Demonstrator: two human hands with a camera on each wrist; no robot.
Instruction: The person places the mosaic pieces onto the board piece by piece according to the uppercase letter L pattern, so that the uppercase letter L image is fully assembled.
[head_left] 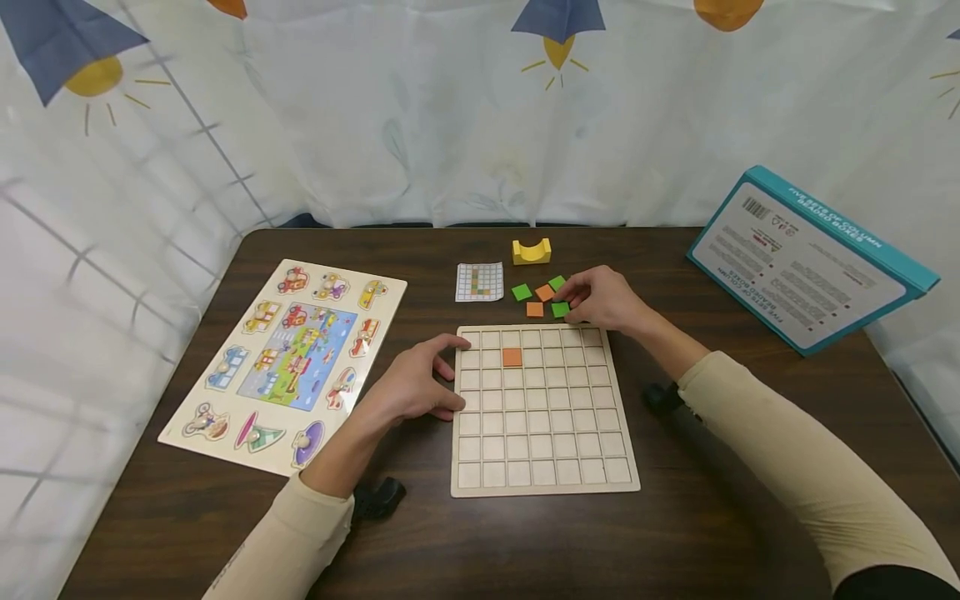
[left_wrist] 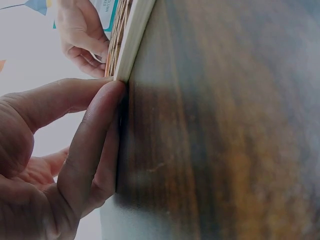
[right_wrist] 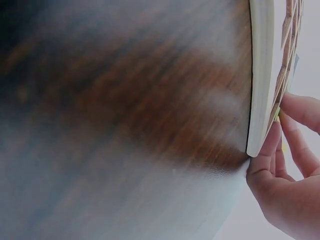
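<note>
Steadying the board (head_left: pixel 538 422), I'd guess: left hand (head_left: pixel 412 380) spread wide at its edge. Right hand (head_left: pixel 602 298) narrow beside a green tile (head_left: pixel 559 310); grip, I can't tell.

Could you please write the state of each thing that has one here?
Left hand: touching grid board's left edge
Right hand: fingertips at green tiles, grip unclear
Grid board: flat, one cell filled
Orange tile: in that cell
Loose orange tiles: off the grid
Green tiles: off the grid
Pattern card: printed side up
Yellow block: hollow upward
Puzzle board: flat, picture up
Teal box: looks closed
</note>
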